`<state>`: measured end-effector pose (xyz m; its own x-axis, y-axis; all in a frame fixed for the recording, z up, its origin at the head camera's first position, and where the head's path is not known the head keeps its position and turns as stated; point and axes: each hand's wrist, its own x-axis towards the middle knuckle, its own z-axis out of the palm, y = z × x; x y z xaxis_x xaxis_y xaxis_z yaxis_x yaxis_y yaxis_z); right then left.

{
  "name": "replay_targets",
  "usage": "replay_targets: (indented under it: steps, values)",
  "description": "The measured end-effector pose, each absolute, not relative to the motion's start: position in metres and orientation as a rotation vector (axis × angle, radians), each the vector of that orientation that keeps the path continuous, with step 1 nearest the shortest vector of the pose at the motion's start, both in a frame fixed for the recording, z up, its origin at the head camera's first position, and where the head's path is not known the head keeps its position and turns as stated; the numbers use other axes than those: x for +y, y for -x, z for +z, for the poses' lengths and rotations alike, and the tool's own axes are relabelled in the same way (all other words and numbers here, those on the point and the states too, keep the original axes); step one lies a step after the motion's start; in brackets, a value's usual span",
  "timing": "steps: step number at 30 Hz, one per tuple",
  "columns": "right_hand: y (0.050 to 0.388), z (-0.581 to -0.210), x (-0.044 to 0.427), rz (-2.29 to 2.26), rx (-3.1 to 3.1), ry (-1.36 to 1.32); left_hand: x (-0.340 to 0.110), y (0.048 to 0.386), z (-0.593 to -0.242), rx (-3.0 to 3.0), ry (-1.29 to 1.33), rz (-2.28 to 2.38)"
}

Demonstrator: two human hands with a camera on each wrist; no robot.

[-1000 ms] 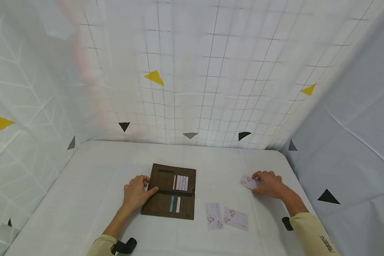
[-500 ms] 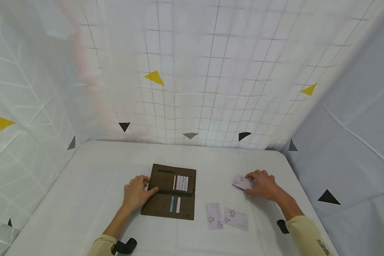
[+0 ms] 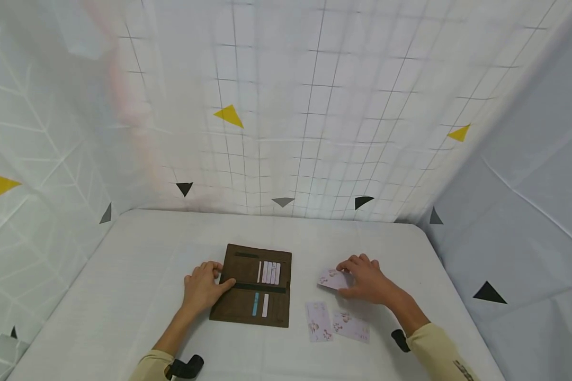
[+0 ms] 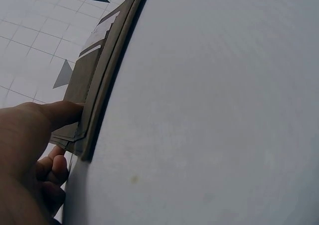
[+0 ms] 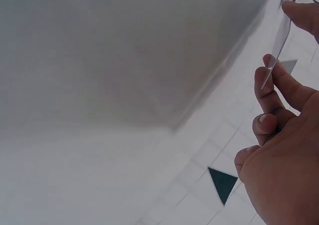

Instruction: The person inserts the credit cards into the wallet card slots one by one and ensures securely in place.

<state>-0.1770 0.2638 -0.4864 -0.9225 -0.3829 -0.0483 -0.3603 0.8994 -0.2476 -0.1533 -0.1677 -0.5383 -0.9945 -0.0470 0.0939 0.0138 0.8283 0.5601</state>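
Observation:
A brown wallet (image 3: 248,301) lies spread open on the white table, with several pale cards and one blue card (image 3: 255,304) in its slots. At its left edge my left hand (image 3: 202,288) grips it, thumb on the inner face and fingers at the outer side, as the left wrist view also shows on the wallet (image 4: 84,80). To the right of the wallet, my right hand (image 3: 367,280) pinches a pale floral card (image 3: 331,279) between thumb and fingers, tilted. In the right wrist view the card (image 5: 281,41) appears edge-on.
Two more floral cards lie flat on the table (image 3: 148,264), an upright one (image 3: 319,321) and a slanted one (image 3: 351,326), just below my right hand. A white gridded curtain (image 3: 286,106) hangs behind the table, with grey sheeting (image 3: 529,211) along the right side.
My right hand has moved left with the floral card, from the table's right side towards the wallet. The left hand and the wallet have stayed in place.

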Motion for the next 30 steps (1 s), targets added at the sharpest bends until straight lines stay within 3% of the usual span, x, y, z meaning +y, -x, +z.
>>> replay_targets:
  steps: [30]
  values:
    - [0.154, -0.498, 0.183, -0.386, 2.899, 1.040, -0.167, 0.154, -0.539, -2.905, -0.039, -0.878]
